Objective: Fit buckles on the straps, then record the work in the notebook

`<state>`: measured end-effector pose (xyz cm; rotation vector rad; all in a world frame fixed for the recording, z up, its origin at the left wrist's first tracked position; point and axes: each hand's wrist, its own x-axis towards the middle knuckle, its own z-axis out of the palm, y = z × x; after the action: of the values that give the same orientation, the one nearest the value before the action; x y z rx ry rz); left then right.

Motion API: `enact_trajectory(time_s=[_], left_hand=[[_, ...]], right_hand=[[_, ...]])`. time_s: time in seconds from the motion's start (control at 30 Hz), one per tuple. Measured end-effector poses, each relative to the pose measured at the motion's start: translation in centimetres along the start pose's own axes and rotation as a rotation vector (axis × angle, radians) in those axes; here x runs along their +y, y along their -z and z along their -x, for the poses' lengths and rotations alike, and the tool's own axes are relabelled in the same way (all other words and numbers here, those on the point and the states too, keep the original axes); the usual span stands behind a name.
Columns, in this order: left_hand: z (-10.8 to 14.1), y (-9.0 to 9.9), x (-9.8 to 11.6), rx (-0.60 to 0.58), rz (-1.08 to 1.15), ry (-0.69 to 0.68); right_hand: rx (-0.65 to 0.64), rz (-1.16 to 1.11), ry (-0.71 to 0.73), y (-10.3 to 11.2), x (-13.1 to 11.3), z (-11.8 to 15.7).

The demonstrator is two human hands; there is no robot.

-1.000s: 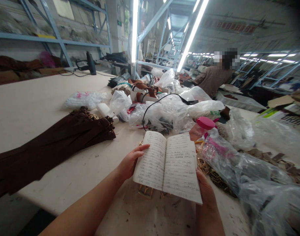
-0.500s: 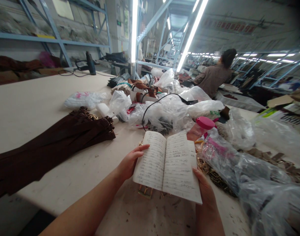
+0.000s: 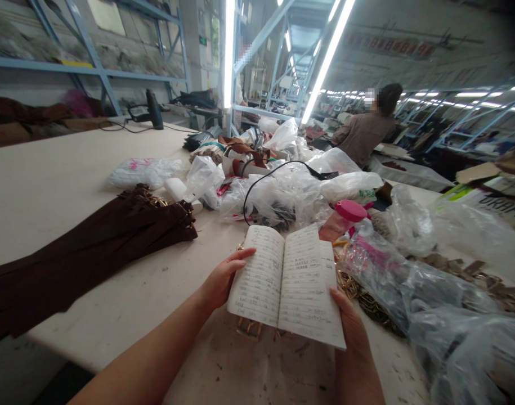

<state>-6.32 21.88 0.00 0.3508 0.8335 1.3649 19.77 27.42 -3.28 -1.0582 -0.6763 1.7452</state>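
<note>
An open notebook (image 3: 299,287) with handwritten, lined pages is held up over the table. My left hand (image 3: 224,279) grips its left edge, thumb on the page. On the right edge, my right hand (image 3: 350,320) is closed with its thumb at the page border. Metal buckles (image 3: 249,328) partly show under the notebook. Just behind it stands a jar with a pink lid (image 3: 350,210). A bundle of dark brown straps (image 3: 97,253) lies to the left.
Plastic bags (image 3: 282,188) are heaped behind the notebook, with more bags (image 3: 455,326) at the right. A black bottle-like object (image 3: 154,109) stands far back on the table (image 3: 50,174). Beyond the heap, a person (image 3: 367,129) faces away.
</note>
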Motion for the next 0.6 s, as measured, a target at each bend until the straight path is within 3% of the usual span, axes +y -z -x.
enact_trajectory(time_s=[0.6], left_hand=[[-0.11, 0.08, -0.10, 0.000, -0.007, -0.007]], right_hand=[[-0.143, 0.051, 0.015, -0.45, -0.46, 0.25]])
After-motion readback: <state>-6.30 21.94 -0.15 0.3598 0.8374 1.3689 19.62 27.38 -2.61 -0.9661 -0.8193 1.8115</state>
